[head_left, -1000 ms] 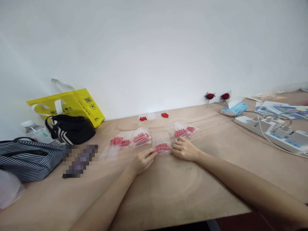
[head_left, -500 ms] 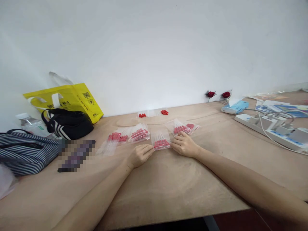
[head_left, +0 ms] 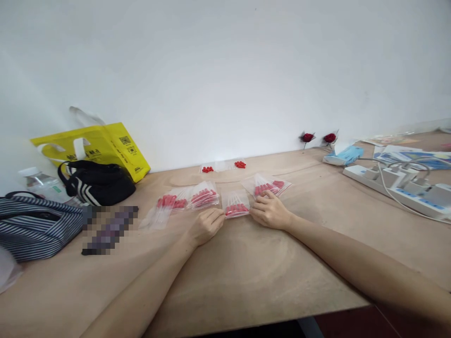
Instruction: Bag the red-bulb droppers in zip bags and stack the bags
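A clear zip bag [head_left: 237, 206] with several red-tipped white sticks inside lies flat on the table between my hands, its zip edge toward me. My left hand [head_left: 207, 226] is closed at the bag's near left corner, fingertips pinching it. At the near right corner my right hand [head_left: 270, 211] is closed too, thumb and fingers on the edge. Beyond the right hand lie overlapping bags [head_left: 268, 185] of the same red-tipped sticks. To the left, another stack of filled bags [head_left: 204, 193] sits beside loose red-ended sticks on bags [head_left: 169, 203].
Two small bags of red pieces [head_left: 207, 169] lie near the wall. At left are a yellow bag [head_left: 95, 145], a black pouch [head_left: 98, 180], a bottle and a striped bag [head_left: 38, 225]. A power strip [head_left: 398, 188], tissue pack [head_left: 342, 155] and two dark red flowers [head_left: 329, 138] are at right.
Both hands stay at the bag's near corners with almost no movement. The whole view has shifted slightly; the bag and the stacks keep their places.
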Demonstrator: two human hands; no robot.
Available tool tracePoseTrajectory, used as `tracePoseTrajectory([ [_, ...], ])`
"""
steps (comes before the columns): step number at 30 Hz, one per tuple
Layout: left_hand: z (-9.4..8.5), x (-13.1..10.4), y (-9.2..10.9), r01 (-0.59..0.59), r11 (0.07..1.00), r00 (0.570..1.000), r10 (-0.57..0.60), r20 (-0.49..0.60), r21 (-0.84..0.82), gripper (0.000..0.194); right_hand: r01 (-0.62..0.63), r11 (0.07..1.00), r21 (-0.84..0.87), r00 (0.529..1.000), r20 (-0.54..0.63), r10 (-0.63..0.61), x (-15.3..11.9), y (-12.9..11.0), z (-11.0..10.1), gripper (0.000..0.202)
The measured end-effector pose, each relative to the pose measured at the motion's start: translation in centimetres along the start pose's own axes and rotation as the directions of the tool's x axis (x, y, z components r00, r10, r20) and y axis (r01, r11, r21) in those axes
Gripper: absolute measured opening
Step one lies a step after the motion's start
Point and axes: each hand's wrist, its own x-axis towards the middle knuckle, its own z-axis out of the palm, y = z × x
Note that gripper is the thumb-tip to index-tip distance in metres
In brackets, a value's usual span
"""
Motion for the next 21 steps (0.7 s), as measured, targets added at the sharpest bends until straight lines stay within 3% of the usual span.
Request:
tracePoseTrajectory([
  [10,-0.1,0.1,0.1,0.062,0.997,0.998,-0.064,-0.02,-0.054,0.013,0.03,0.999,0.037,0.996,-0.081,-0.026,3.1,-2.7,2.3,0.022],
  [21,0.2,0.3,-0.3,0.027,0.996,0.993,-0.036,-0.111,-0.081,0.013,0.042,0.999,0.017,0.988,-0.151,-0.039,3.5,-2.8,2.2,0.022],
])
